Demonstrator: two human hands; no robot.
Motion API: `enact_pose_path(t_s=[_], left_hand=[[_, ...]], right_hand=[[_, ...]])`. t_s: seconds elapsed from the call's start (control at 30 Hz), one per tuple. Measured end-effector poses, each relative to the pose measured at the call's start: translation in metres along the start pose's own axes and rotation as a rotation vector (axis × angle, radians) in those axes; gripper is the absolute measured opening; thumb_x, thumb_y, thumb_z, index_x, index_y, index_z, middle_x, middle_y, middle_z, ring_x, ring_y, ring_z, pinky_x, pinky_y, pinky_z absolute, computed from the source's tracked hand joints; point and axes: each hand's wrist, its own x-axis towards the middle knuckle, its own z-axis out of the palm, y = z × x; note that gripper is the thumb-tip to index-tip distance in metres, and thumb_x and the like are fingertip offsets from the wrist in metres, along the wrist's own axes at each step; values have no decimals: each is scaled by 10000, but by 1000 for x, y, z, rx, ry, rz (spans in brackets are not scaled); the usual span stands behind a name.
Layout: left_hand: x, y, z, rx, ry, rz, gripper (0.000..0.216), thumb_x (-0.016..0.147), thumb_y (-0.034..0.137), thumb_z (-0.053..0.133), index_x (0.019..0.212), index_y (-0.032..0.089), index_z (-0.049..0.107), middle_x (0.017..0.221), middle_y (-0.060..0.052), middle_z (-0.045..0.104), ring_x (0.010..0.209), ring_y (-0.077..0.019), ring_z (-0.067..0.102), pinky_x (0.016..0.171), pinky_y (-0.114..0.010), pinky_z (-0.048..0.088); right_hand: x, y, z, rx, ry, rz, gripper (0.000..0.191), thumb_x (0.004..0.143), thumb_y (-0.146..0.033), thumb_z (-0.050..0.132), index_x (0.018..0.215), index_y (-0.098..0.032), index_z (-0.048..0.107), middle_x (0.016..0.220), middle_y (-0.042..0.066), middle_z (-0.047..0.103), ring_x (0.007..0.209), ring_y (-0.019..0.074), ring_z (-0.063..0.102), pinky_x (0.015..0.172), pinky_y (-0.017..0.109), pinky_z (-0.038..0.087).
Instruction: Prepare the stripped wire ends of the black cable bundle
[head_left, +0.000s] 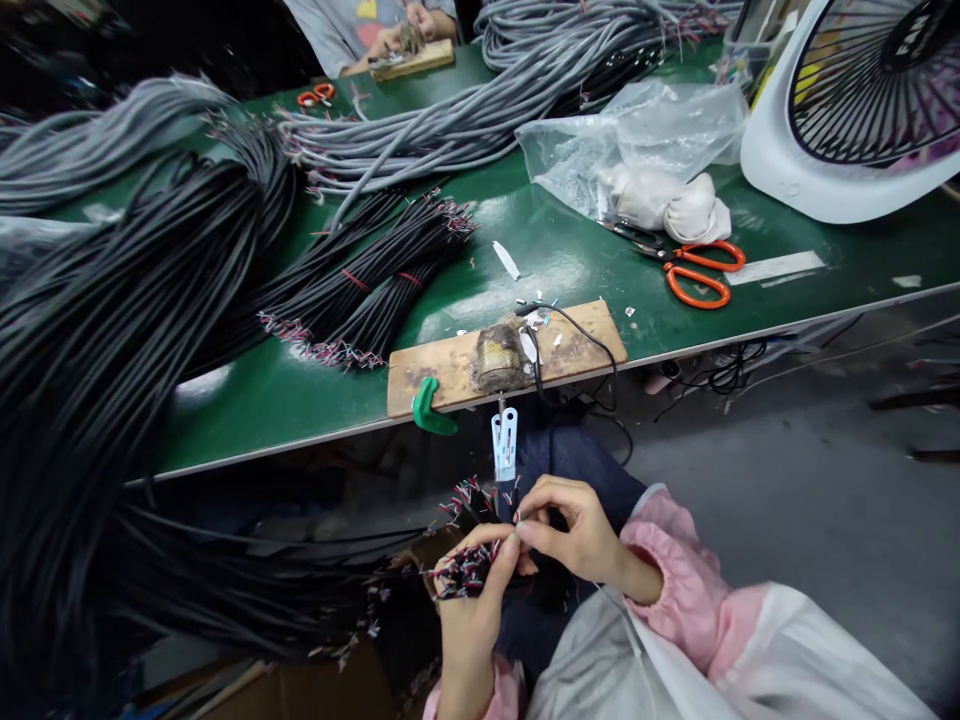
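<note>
My left hand [480, 575] is wrapped round a bunch of black cables [466, 572] whose red and white wire ends stick out over the palm. Thumb and fingertips of my right hand [562, 525] pinch a thin wire end close to my left thumb; the fingertips of both hands nearly meet. Just beyond them, a light blue clip [505, 442] hangs at the table edge below a wooden board [435, 375]. On that board sits a dark, crusted block [499, 358], with a green clamp [433, 408] at the board's left part.
Black cable bundles [172, 250] cover the left of the green table [480, 235] and hang over its edge. Grey cables [420, 140] lie farther back. Orange-handled scissors [701, 272], a plastic bag [637, 130] and a white fan [787, 170] stand right. Another person's hands [409, 30] work opposite.
</note>
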Motion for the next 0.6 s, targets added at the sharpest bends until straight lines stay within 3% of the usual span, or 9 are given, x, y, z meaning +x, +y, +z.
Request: enact_pose_path(t_s=[0.17, 0.33, 0.47, 0.6], left_hand=[[1, -5, 0, -97, -14, -57, 222, 849, 382, 741, 737, 191, 749, 564, 3, 674, 521, -170, 646, 548, -256, 526], [1, 3, 4, -247, 37, -137, 263, 809, 413, 796, 713, 175, 737, 571, 5, 638, 539, -160, 623, 554, -248, 499], [9, 12, 5, -300, 13, -48, 246, 767, 369, 842, 645, 190, 727, 576, 12, 629, 535, -140, 595, 556, -238, 476], [17, 17, 1, -279, 28, 51, 179, 752, 308, 856, 658, 208, 742, 590, 21, 632, 546, -136, 591, 562, -236, 475]], right_hand=[[3, -4, 0, 4, 14, 4, 276, 892, -404, 736, 775, -154, 753, 699, 42, 651, 634, 147, 579, 581, 265, 468], [5, 6, 9, 463, -38, 235, 349, 791, -483, 827, 735, -158, 713, 663, 11, 640, 516, 123, 582, 481, 242, 479], [12, 7, 20, 789, -98, 422, 397, 670, -475, 905, 680, -152, 674, 588, -18, 614, 438, 102, 519, 406, 221, 438], [21, -6, 16, 734, -129, 411, 413, 683, -483, 894, 698, -146, 655, 602, -20, 600, 504, 100, 511, 494, 227, 447]])
